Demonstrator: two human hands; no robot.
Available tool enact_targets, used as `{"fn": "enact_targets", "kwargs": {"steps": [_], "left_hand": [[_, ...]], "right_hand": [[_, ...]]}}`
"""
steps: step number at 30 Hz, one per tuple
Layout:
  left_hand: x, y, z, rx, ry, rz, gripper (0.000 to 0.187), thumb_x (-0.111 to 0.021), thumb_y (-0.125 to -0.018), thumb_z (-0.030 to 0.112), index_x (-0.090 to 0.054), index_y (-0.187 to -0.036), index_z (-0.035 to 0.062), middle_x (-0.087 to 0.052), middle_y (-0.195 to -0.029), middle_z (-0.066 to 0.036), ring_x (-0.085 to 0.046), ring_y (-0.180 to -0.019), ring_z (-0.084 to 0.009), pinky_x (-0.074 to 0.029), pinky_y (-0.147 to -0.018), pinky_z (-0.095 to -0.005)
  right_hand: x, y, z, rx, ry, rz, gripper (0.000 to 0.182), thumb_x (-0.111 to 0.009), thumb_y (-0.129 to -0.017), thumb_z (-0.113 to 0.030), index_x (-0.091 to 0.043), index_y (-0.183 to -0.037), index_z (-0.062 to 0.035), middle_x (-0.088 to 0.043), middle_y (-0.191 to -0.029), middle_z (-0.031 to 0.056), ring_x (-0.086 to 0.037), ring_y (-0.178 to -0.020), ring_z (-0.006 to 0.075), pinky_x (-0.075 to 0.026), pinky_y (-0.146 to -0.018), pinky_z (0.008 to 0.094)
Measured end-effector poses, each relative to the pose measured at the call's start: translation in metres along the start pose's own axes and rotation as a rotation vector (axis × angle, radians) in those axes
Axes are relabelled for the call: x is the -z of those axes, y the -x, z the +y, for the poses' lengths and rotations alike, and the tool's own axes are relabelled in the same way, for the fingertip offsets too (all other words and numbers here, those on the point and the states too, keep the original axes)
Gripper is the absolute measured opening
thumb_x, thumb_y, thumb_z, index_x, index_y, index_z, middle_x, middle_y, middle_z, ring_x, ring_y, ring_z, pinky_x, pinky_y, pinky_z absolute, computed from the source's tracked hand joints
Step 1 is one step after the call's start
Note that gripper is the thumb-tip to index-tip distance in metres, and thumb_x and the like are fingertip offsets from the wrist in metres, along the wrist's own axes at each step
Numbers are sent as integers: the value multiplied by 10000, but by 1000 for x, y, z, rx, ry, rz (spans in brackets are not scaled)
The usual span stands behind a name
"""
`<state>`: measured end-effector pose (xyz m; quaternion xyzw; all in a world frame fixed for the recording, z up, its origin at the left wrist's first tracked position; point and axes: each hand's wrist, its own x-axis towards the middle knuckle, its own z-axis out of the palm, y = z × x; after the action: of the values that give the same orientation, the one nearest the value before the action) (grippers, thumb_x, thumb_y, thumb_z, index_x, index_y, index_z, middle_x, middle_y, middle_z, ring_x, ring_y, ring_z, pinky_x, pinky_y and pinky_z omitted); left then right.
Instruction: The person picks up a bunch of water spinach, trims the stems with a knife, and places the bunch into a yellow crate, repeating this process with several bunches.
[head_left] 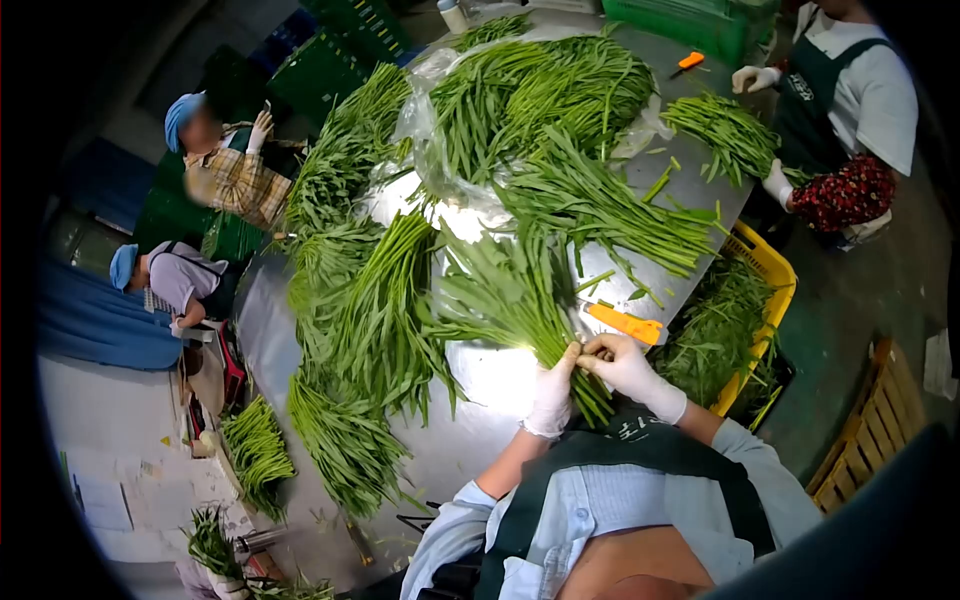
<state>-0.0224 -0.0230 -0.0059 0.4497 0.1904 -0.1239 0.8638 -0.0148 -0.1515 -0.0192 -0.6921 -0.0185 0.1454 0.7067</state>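
A bunch of long-stemmed leafy greens (520,290) is held by my gloved left hand (552,393), which wraps round its stems. The leaves fan out over the metal table, and cut stem ends stick out below my hands. My gloved right hand (632,374) meets the left thumb at the stems, its fingertips pinched together; what lies between them is too small to make out. Just beyond the right hand lies an orange tool (624,323), touching neither hand. More loose greens (610,205) lie ahead of the bunch.
Piles of greens (560,95) and clear plastic film (430,150) cover the metal table (270,315). A yellow crate (775,265) of greens stands at right. Across the table, a co-worker (850,90) handles greens near an orange-handled tool (691,61). Two other people (235,185) are at left.
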Motion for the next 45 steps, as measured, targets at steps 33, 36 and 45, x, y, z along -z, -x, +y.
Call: {"fn": "enact_targets", "kwargs": {"steps": [33, 36, 45], "left_hand": [[10, -19, 18, 26, 120, -24, 191, -589, -845, 86, -501, -1009, 40, -560, -843, -57, -570, -706, -145, -503, -630, -265], [6, -22, 18, 22, 57, -16, 162, -589, -843, 76, -514, -983, 42, -559, -819, -43, -558, -678, -119, -488, -601, -245], [12, -13, 17, 3, 25, -144, 152, -581, -840, 49, -511, -974, 62, -545, -774, -20, -526, -638, -112, -450, -564, -231]], "right_hand": [[80, -7, -31, -31, 141, 68, 102, -632, -789, -89, -606, -839, -4, -615, -705, 26, -559, -644, 73, -458, -569, 224], [42, 13, -2, -121, 24, -46, 99, -635, -801, -93, -584, -811, -8, -585, -658, -5, -529, -595, 48, -437, -540, 195], [21, 18, 22, -40, 158, -224, 159, -633, -823, -167, -580, -857, -21, -614, -727, 41, -579, -673, 93, -480, -611, 253]]}}
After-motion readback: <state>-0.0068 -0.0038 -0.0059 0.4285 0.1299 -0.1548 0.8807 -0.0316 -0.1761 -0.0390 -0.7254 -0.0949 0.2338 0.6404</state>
